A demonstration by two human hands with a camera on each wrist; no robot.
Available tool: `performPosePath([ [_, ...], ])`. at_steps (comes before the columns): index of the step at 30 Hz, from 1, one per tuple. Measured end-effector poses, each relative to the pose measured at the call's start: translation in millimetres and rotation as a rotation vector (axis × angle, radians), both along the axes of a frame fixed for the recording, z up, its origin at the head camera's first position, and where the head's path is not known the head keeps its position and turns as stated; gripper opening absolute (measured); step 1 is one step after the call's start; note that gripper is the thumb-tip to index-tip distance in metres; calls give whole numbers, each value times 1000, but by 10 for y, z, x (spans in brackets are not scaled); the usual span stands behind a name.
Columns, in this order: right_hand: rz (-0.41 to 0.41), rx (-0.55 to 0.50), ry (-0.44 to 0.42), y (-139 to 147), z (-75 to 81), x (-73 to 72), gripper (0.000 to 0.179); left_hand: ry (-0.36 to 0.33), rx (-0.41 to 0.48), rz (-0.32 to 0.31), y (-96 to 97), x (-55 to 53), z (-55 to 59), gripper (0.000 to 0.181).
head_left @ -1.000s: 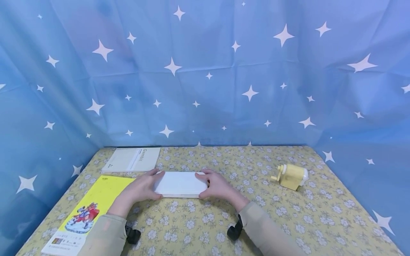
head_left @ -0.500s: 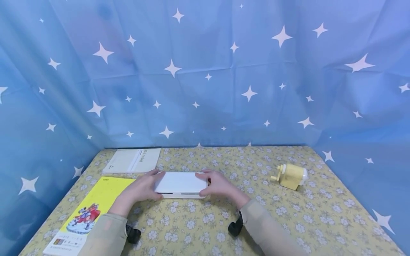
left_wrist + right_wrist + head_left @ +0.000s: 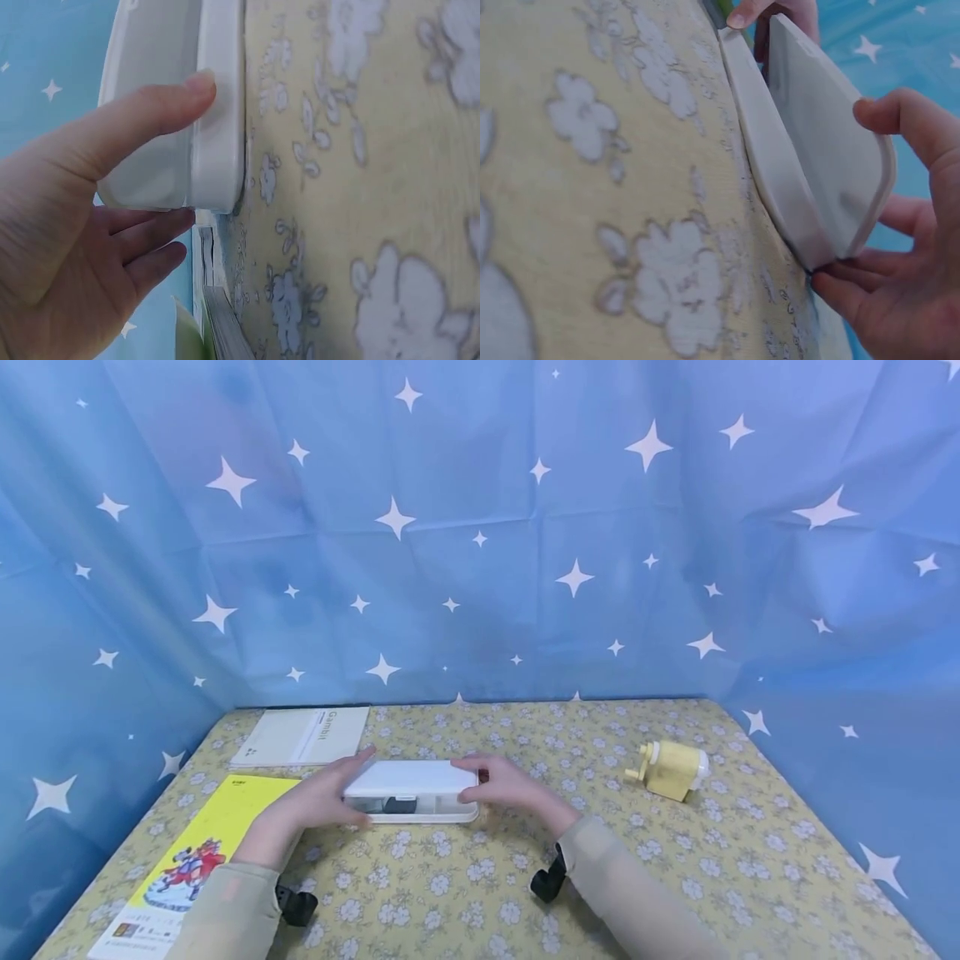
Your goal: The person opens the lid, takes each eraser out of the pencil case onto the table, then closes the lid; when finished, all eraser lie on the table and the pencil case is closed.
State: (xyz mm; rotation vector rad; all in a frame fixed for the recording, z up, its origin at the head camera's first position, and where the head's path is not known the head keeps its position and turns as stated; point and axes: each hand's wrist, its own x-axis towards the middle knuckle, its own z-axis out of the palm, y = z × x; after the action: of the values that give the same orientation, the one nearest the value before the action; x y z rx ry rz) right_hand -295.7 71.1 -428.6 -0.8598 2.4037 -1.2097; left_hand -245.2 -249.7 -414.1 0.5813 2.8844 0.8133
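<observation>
A white pencil case (image 3: 442, 817) lies on the flowered cloth between both hands, its lid (image 3: 412, 775) tilted up along the front. Through the gap shows a small dark item (image 3: 399, 806) inside. My left hand (image 3: 318, 797) holds the left end; in the left wrist view its thumb (image 3: 154, 120) presses the base's front wall, with the other fingers behind the end. At the right end, my right hand (image 3: 510, 787) grips the case; the right wrist view shows its thumb (image 3: 907, 120) on the raised lid's edge and fingertips low by the back corner.
Left of the case lies a yellow book (image 3: 247, 802) with a cartoon figure, partly under the left forearm. Behind it is a pale notebook (image 3: 300, 739) marked Gambit. A yellow crank pencil sharpener (image 3: 672, 770) stands to the right. A blue star-patterned curtain (image 3: 480, 585) hangs behind the table.
The lid has risen from closed to partly lifted at the front, exposing the inside. The left fingers have spread a little. The view has shifted slightly.
</observation>
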Motion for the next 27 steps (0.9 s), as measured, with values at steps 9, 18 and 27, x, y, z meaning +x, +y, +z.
performPosePath([
  [9, -76, -72, -76, 25, 38, -30, 51, -41, 118, 14, -19, -26, -29, 116],
  [18, -126, -184, -125, 19, 24, -106, 51, -108, 345, 47, -79, -3, -33, 119],
  [27, -264, -306, -272, -66, 45, -93, 59, -158, 426, 41, -167, -33, -70, 117],
])
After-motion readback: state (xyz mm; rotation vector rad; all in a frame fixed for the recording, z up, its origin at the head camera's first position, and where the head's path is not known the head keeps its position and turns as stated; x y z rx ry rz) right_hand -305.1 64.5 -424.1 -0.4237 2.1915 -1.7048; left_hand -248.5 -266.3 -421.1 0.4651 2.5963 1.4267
